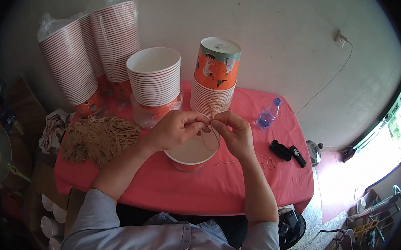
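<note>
My left hand (178, 128) and my right hand (232, 134) meet above a large white-lined paper bucket (191, 155) at the middle of the table. Both hands pinch a thin tan cord (217, 138) between thumb and forefinger, and a loose end of it hangs down over the bucket's mouth. Just beyond my fingertips, strands of the same tan colour (217, 98) show in front of an upside-down stack of buckets (216, 72), orange and green on top. The exact crossing of the cord is hidden by my fingers.
A heap of tan cords (99, 139) lies left on the red tablecloth (158, 192). Stacked buckets (155, 80) and taller wrapped stacks (70, 62) stand behind it. On the right are a water bottle (268, 115), black case (280, 150), black device (298, 156) and cord scraps (268, 164).
</note>
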`<state>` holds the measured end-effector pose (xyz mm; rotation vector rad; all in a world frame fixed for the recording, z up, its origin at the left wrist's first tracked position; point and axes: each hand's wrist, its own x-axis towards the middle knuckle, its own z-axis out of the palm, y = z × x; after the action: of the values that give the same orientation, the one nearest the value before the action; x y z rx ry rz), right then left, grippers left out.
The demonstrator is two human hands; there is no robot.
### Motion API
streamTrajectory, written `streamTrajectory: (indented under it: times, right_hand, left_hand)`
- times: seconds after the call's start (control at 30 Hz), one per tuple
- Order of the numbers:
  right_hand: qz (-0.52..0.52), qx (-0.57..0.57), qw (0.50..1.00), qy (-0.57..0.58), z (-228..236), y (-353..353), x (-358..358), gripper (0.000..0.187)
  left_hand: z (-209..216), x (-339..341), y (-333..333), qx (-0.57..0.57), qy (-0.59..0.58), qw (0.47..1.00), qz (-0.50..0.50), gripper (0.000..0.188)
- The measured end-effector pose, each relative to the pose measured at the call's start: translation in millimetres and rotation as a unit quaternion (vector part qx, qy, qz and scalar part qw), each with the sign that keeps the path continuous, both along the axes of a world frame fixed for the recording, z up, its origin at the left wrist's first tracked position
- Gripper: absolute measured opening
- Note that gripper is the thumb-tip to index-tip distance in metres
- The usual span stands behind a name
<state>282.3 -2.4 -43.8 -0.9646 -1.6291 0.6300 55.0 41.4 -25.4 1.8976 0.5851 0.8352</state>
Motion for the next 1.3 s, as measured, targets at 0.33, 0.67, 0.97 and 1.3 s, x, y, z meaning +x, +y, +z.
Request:
streamTrajectory:
  times: [0.33,0.67,0.97,1.3]
  right_hand:
    - [-0.024,-0.027,0.999,0.004,-3,1,-10,0.011]
    - [-0.001,0.088,0.993,-0.078,6,-6,-14,0.008]
    - [-0.061,0.209,0.95,-0.224,1,-1,-16,0.013]
    - [-0.07,0.158,0.962,-0.209,1,-2,-13,0.009]
  left_hand:
    - [8,-4,-2,-0.004,0.003,0.999,0.031,0.02]
    - [12,-5,-1,0.013,0.046,0.995,0.086,0.02]
    - [10,-3,0,-0.05,0.077,0.992,0.084,0.025]
    - [4,-5,4,-0.081,0.042,0.995,0.039,0.023]
